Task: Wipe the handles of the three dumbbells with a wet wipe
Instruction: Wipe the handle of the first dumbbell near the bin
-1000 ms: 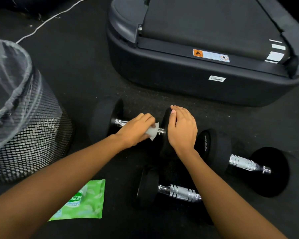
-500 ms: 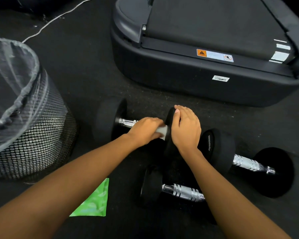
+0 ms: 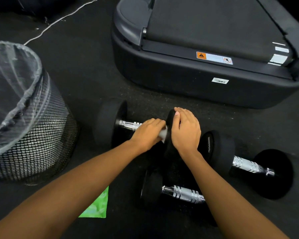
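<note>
With the left hand [image 3: 148, 135] clenched around the wet wipe [image 3: 163, 134] on the far dumbbell's chrome handle [image 3: 130, 125] and the right hand [image 3: 186, 131] cupped over its right head [image 3: 169, 121] on the floor, twist the wipe fully round, working into the knurled grooves

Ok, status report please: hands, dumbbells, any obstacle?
Left hand presses wipe on far dumbbell handle. Right hand steadies its weight. Nothing blocking.

Mesh bin [image 3: 33, 135] with liner, treadmill base [image 3: 188, 80], white cable [image 3: 59, 19]
</note>
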The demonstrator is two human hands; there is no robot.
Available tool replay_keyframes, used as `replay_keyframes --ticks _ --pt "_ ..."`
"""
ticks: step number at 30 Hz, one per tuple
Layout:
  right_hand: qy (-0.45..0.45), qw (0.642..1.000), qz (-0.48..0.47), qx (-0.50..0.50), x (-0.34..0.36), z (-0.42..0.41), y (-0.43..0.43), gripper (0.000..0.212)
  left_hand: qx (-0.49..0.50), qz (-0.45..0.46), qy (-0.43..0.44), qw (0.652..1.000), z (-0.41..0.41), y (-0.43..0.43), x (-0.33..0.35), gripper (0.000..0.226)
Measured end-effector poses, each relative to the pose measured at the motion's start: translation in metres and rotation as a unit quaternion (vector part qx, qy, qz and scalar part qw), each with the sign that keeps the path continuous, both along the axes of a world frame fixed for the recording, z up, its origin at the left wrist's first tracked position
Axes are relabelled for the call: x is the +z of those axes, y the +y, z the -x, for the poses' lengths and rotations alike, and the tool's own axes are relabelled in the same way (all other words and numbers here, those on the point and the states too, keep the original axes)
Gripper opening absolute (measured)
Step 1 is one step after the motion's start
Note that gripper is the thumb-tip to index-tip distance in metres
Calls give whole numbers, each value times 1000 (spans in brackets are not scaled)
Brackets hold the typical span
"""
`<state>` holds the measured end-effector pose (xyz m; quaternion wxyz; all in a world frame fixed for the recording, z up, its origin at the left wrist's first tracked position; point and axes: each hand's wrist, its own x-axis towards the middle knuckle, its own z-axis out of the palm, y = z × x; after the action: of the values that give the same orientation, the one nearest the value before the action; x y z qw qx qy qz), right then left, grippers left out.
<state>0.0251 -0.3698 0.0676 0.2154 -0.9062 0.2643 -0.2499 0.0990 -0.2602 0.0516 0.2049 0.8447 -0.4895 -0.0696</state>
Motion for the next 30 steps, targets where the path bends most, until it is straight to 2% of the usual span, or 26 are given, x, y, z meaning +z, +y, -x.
replay_keyframes --ticks 4,8,10,12,17,19,22,26,30 --pt "1 1000 -3 1 0 -1 -1 40 -12 -51 54 997 -23 12 7 30" --pt "-1 1000 -2 2 1 -1 -1 41 66 -57 85 993 -30 19 4 30" --pt "-1 1000 -1 2 1 0 0 41 88 -91 75 989 -28 10 6 34" --pt "1 1000 1 2 1 1 1 41 75 -125 68 987 -21 -2 9 36" --pt "-2 1000 -1 1 1 0 0 41 -10 -72 77 994 -17 -1 1 27" --pt "1 1000 -1 1 -1 0 -1 42 -43 -86 66 993 -25 12 1 35" --pt "3 1000 2 2 -3 -2 -3 44 -38 -112 44 992 -33 20 2 44" --pt "4 1000 -1 1 -1 -2 -2 40 -38 -123 44 991 -28 9 4 42" --pt "4 1000 -1 3 -2 -1 -2 41 -44 -78 2 996 -17 5 6 36"
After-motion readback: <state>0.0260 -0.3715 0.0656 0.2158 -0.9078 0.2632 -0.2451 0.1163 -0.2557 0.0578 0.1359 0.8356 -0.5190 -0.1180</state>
